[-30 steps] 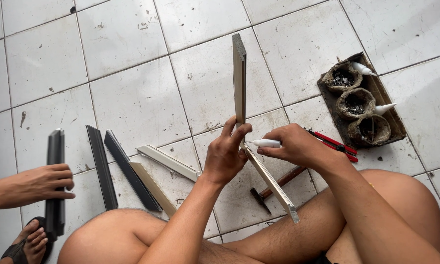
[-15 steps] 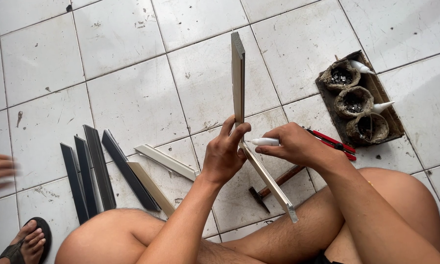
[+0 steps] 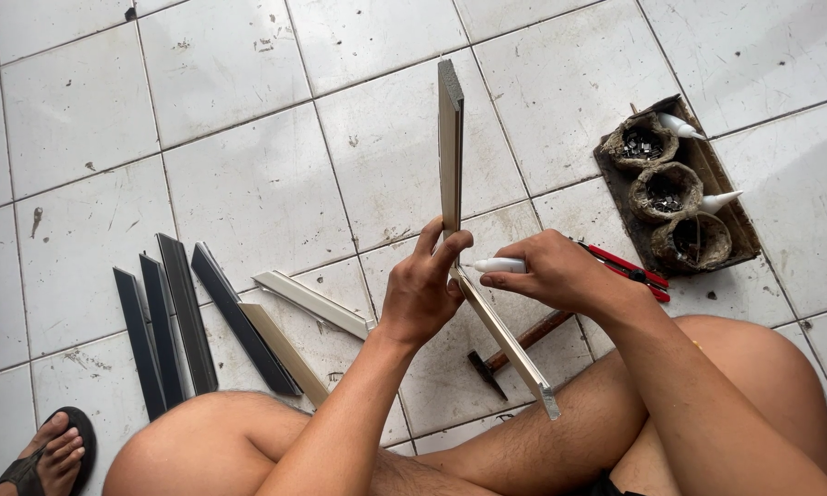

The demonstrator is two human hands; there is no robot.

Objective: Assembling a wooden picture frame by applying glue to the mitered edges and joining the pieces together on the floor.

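Mouldings [image 3: 450, 156] are meeting at a corner between my hands, one strip standing upright and the second [image 3: 510, 344] slanting down toward my knees; I am holding the joint well above the floor [image 3: 248, 165], over my crossed legs; my left hand [image 3: 422, 294] is clenched round the joint, fingers [image 3: 450, 248] wrapping the upright piece; my right hand [image 3: 556, 274] is gripping a small white tube [image 3: 498, 265], its nozzle touching the joint. Compared with a second ago my own grip is sitting just as it was, so I judge the gluing of this corner is carrying on undisturbed; what has changed is on the left, where another person's hand was resting on a dark strip and has now gone out of view; the dark strips [image 3: 165, 321] are now lying side by side in a loose fan, and only that person's sandalled foot [image 3: 50, 455] is showing at the bottom corner. Two pale strips [image 3: 310, 303] are lying near my left knee, just beside the dark ones; a hammer [image 3: 514, 354] is lying on the floor under the slanting piece, and red pliers [image 3: 629, 273] are peeking out behind my right hand; a tray [image 3: 744, 230] to the right is carrying three grubby cups of small metal bits and two more white tubes [image 3: 680, 126]. Nothing is blocking the joint itself; the hammer and my own legs are crowding the space beneath it.
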